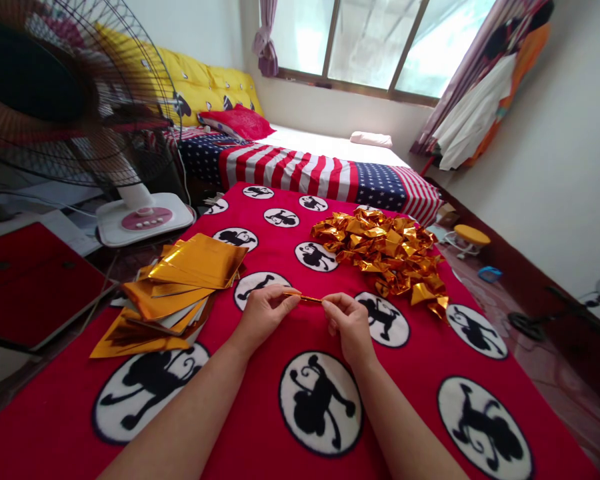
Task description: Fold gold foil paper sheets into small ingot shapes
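Red monkey-print blanket (260,413) covers the worktop. Left hand (263,312) and right hand (347,323) each pinch an end of a narrow folded gold foil strip (306,297), between flat gold sheets (180,287) and folded gold pieces (385,253).

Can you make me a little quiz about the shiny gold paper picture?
1. True or false: both hands pinch one thin gold strip.
2. Which side of the left hand has the flat gold sheets: A) left B) right?
3. What lies beyond the right hand on the red blanket?

Key: 1. true. 2. A. 3. A pile of folded gold pieces.
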Tool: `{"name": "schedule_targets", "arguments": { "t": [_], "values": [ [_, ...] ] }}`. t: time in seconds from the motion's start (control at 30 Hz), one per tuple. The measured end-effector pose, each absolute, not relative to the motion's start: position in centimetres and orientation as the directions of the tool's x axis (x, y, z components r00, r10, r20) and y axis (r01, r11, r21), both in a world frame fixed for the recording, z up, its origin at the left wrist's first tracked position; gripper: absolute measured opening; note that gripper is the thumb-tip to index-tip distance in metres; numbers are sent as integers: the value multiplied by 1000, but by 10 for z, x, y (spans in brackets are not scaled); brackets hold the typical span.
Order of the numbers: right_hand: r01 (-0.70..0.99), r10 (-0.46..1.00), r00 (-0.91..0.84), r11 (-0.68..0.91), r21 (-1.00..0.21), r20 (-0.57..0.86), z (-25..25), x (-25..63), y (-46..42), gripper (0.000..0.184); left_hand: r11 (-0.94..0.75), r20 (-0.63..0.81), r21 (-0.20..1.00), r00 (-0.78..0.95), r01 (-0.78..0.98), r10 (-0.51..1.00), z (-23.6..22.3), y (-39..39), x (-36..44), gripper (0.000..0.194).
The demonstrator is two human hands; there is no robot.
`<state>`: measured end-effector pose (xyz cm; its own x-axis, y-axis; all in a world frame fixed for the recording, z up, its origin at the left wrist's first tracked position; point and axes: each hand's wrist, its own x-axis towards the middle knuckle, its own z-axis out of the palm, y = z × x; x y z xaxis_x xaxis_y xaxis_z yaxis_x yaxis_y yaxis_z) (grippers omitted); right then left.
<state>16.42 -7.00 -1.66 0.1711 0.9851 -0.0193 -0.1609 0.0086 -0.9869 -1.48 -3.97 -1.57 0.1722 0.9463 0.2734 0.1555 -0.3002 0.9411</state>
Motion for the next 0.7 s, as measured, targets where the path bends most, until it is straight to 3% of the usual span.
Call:
{"name": "schedule_targets", "arguments": {
  "t": [0.17, 0.37, 0.47, 0.7],
  "values": [
    [-10, 985, 169, 32, -999, 30, -17, 163, -71, 22, -289, 265, 947, 166, 143, 950, -19, -39, -15, 20],
    [426, 923, 128, 279, -860, 363, -10, 163, -73, 15, -277, 253, 947, 151, 162, 956, -21, -38, -14, 19],
    [438, 911, 70, 338, -833, 407, -9, 161, -73, 6, -259, 233, 949, 155, 177, 960, -20, -39, -13, 20],
    [349, 925, 60, 332, -876, 374, -8, 155, -75, 13, -267, 229, 952, 226, 153, 947, -15, -42, -11, 18]
  ]
}}
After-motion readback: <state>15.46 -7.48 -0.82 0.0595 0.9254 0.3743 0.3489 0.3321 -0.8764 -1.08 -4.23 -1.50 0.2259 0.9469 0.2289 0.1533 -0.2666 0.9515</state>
